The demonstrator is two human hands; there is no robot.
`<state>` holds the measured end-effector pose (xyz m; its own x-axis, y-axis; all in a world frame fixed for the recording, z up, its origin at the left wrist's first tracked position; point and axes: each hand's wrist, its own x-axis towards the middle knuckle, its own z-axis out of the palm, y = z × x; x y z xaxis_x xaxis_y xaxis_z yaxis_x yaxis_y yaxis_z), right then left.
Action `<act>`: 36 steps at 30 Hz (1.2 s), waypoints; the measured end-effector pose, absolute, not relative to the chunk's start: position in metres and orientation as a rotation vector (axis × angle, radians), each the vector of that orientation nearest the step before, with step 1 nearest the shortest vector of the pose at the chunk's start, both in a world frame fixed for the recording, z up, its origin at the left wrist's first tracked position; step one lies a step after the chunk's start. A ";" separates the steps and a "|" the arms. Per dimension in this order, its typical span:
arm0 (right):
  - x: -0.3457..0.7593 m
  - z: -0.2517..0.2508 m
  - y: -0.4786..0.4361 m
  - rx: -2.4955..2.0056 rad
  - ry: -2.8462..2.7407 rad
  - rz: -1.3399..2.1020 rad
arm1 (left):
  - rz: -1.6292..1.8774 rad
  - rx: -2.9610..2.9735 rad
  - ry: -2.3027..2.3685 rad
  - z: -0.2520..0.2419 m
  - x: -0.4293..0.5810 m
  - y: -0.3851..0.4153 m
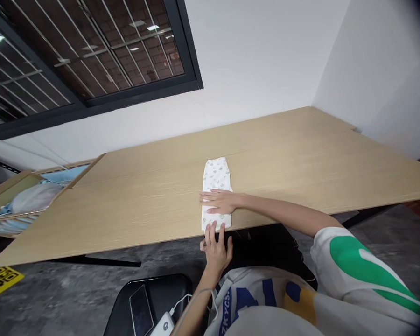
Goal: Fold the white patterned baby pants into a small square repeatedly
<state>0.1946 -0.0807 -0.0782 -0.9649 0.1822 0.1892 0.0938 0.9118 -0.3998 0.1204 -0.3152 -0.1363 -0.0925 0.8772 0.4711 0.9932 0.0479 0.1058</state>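
A small white cloth with a fine print (216, 179) lies folded into a narrow strip on the wooden table (301, 154), running from the near edge away from me. My right hand (221, 201) lies flat across its middle, fingers stretched out and pointing left. At the table's near edge my left hand (216, 248) touches the cloth's near end with its fingertips, fingers extended upward.
A wooden crib (24, 196) with light bedding stands at the left, against the table's end. Below me a black chair seat (150, 298) carries a phone (141, 310) and a white power bank with a cable (164, 324). A dark-framed window (91, 51) fills the upper left wall.
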 end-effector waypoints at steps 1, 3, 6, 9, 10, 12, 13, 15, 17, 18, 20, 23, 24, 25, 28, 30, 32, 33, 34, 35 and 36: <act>0.193 -0.078 -0.071 -0.252 -2.860 0.570 | -0.589 -1.903 -2.053 -0.137 0.120 -0.316; 0.189 -0.077 -0.052 -0.344 -2.885 0.549 | -0.581 -1.895 -2.057 -0.137 0.121 -0.317; 0.183 -0.075 -0.024 -0.489 -2.885 0.526 | -0.579 -1.892 -2.076 -0.138 0.121 -0.318; 0.176 -0.075 0.002 -0.590 -2.847 0.507 | -0.589 -1.902 -2.076 -0.139 0.121 -0.318; 0.174 -0.075 0.010 -0.610 -2.845 0.494 | -0.604 -1.897 -2.052 -0.140 0.121 -0.318; 0.171 -0.076 0.025 -0.640 -2.858 0.460 | -0.653 -1.871 -1.971 -0.142 0.119 -0.318; 0.169 -0.076 0.032 -0.654 -2.864 0.441 | -0.681 -1.856 -1.924 -0.143 0.119 -0.317; 0.167 -0.077 0.044 -0.690 -2.863 0.405 | -0.723 -1.834 -1.847 -0.144 0.117 -0.316; 0.165 -0.078 0.055 -0.732 -2.853 0.379 | -0.735 -1.828 -1.812 -0.146 0.116 -0.316; 0.164 -0.078 0.060 -0.751 -2.852 0.368 | -0.734 -1.830 -1.808 -0.146 0.115 -0.315; 0.163 -0.078 0.068 -0.777 -2.859 0.351 | -0.727 -1.836 -1.817 -0.147 0.115 -0.316; 0.163 -0.079 0.077 -0.767 -2.844 0.330 | -0.709 -1.843 -1.848 -0.147 0.115 -0.317; 0.163 -0.078 0.078 -0.756 -2.828 0.322 | -0.702 -1.842 -1.855 -0.147 0.115 -0.317; 0.163 -0.078 0.078 -0.745 -2.813 0.312 | -0.696 -1.839 -1.859 -0.147 0.115 -0.317; 0.164 -0.072 0.072 -0.756 -2.771 0.256 | -0.691 -1.831 -1.859 -0.147 0.116 -0.317; 0.165 -0.065 0.059 -0.804 -2.720 0.194 | -0.690 -1.826 -1.867 -0.146 0.117 -0.317; 0.168 -0.057 0.038 -0.844 -2.653 0.144 | -0.687 -1.825 -1.886 -0.146 0.119 -0.316; 0.171 -0.052 0.024 -0.844 -2.621 0.137 | -0.683 -1.825 -1.895 -0.145 0.119 -0.316; 0.174 -0.048 0.009 -0.830 -2.594 0.148 | -0.678 -1.826 -1.900 -0.144 0.120 -0.316; 0.180 -0.044 -0.009 -0.805 -2.573 0.178 | -0.672 -1.828 -1.899 -0.143 0.121 -0.316; 0.186 -0.041 -0.027 -0.769 -2.555 0.221 | -0.667 -1.829 -1.890 -0.142 0.121 -0.316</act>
